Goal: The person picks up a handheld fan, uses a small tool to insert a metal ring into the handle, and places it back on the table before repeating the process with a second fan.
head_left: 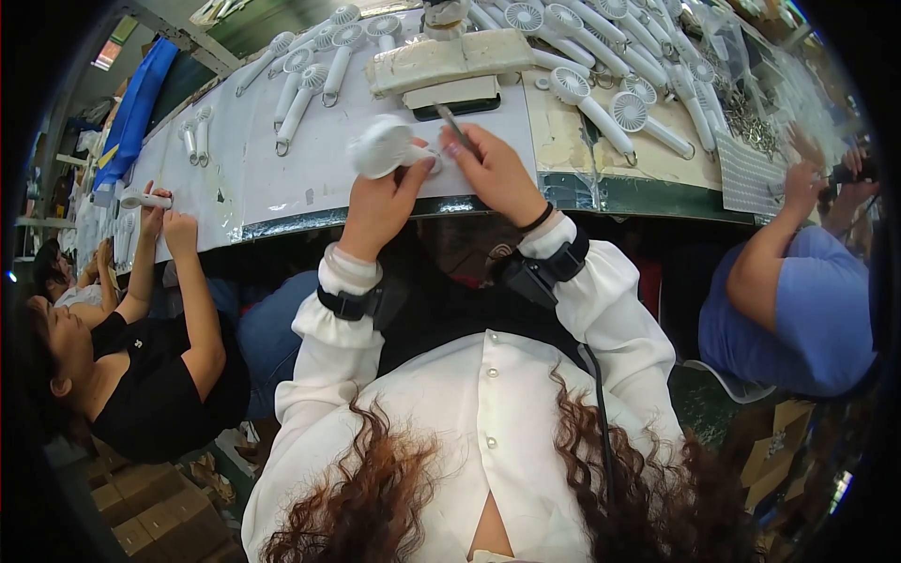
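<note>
My left hand is closed around a white handheld fan, its round head tilted to the left and smeared by motion. The fan is raised just over the near edge of the white-covered table. Close beside it, my right hand grips a thin, dark, pointed tool whose exact kind I cannot make out. Its tip points up and away from me. The right fingers are near the fan's handle; whether they touch it cannot be seen. Beyond both hands lies a dark, shallow tray with a pale block in it.
A wrapped cream pad lies behind the tray. Several white fans stand or lie at the back left, more in a heap at the back right. Metal clips are piled far right. Co-workers sit on both sides, one holding a white fan.
</note>
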Demonstrator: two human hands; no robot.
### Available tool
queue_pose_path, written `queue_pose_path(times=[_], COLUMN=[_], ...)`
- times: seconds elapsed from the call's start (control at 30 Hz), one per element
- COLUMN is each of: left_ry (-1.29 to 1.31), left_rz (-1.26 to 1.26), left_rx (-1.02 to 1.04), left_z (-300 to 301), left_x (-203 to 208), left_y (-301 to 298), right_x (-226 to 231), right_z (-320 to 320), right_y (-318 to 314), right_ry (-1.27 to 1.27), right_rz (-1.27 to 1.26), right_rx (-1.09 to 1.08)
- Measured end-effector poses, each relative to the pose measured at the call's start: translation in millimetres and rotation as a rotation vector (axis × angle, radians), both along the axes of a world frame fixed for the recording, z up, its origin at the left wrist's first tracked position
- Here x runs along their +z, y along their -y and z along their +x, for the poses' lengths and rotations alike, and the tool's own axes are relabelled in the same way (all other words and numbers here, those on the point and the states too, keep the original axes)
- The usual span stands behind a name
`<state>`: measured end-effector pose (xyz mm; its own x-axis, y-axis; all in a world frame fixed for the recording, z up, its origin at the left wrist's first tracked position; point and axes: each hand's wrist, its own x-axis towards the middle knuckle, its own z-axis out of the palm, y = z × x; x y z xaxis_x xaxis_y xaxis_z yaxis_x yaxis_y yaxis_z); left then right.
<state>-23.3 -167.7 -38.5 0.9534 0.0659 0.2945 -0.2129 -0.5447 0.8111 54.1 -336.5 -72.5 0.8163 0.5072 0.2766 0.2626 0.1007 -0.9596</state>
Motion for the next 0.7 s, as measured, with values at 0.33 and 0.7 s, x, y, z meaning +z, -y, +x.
queue_pose_path(times=[0.33, 0.7], left_ry=[-0.170, -0.230], left_rz=[0.415, 0.399], left_rx=[-0.146, -0.210], left_z=[39, 30], left_x=[10, 21], left_y=[-22, -21], right_x=[-1, 3], right_z=[16, 11], right_y=[22, 22], right_ry=[-0.032, 0.027], right_rz=[-0.002, -0.024], right_rx=[-0.217, -0.227])
